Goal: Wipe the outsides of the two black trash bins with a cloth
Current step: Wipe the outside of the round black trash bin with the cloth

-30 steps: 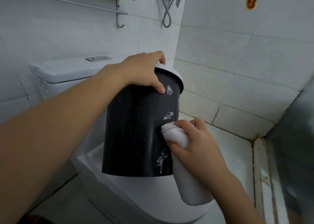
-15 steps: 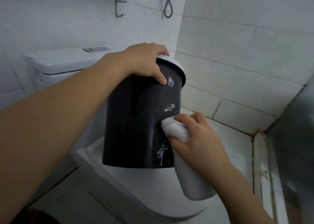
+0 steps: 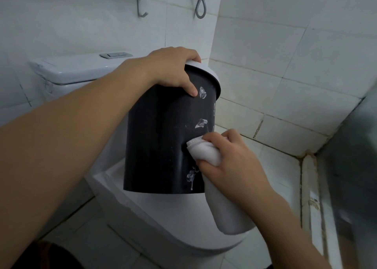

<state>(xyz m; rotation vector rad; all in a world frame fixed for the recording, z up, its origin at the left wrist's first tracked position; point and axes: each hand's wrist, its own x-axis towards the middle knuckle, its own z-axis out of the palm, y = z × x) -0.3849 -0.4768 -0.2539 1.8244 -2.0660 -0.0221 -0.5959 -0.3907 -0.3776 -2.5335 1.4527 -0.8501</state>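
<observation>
Mid-frame, the left hand [image 3: 173, 68] clutches the black bin's [image 3: 159, 142] rim; the right hand [image 3: 234, 164] grips a white cloth [image 3: 206, 153] pressed against its side.

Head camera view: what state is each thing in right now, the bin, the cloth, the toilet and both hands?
Round black plastic trash bin: held up, tilted, white marks on its side.
White folded cloth: pressed against the bin.
White ceramic toilet: lid closed.
Left hand: grips the bin's rim.
Right hand: grips the cloth.
</observation>
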